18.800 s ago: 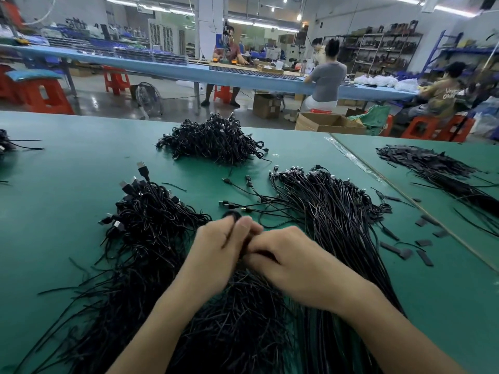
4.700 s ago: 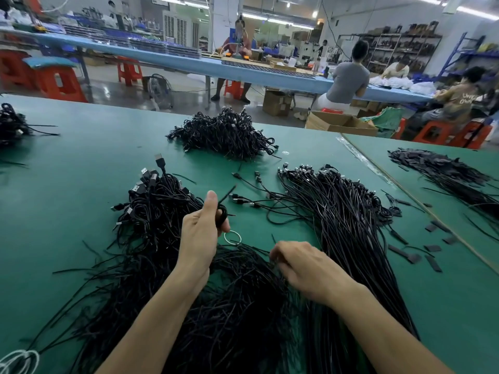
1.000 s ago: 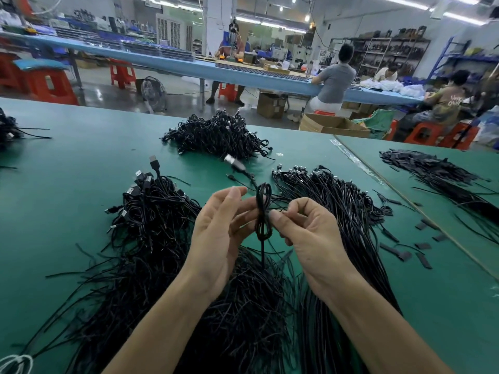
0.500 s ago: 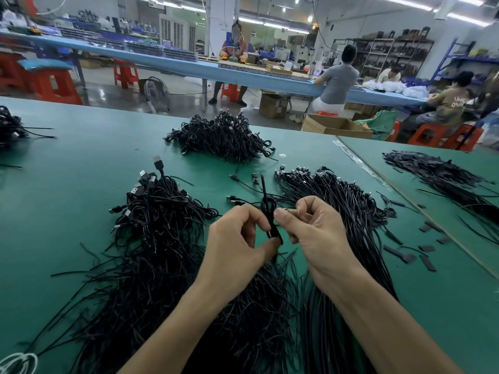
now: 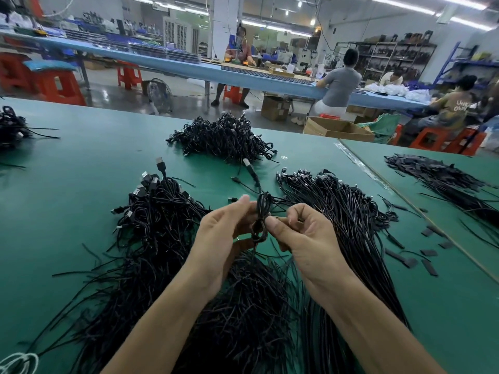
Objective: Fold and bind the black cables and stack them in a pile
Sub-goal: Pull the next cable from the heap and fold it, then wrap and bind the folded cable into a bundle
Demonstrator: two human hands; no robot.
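Plain matte green counter (image 5: 81, 225). Thin folded cable (image 5: 264, 206): glossy black. Tangled heap of bound cables (image 5: 224, 139): black throughout. Loose cable pile (image 5: 162, 211): black, silver plug tips. Long straight cable bundle (image 5: 351, 225): black. Scattered flat strips (image 5: 430, 267): dark grey-black. Square plastic stools (image 5: 59, 87): red-orange. Long rear counter (image 5: 189, 70): light blue. Open cardboard box (image 5: 337, 129): tan. Thin coiled cord (image 5: 24, 360): white.

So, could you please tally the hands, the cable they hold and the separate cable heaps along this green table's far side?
Hands: 2, left hand and right hand
Held folded cable: 1
Separate far cable heaps: 2
Total: 5
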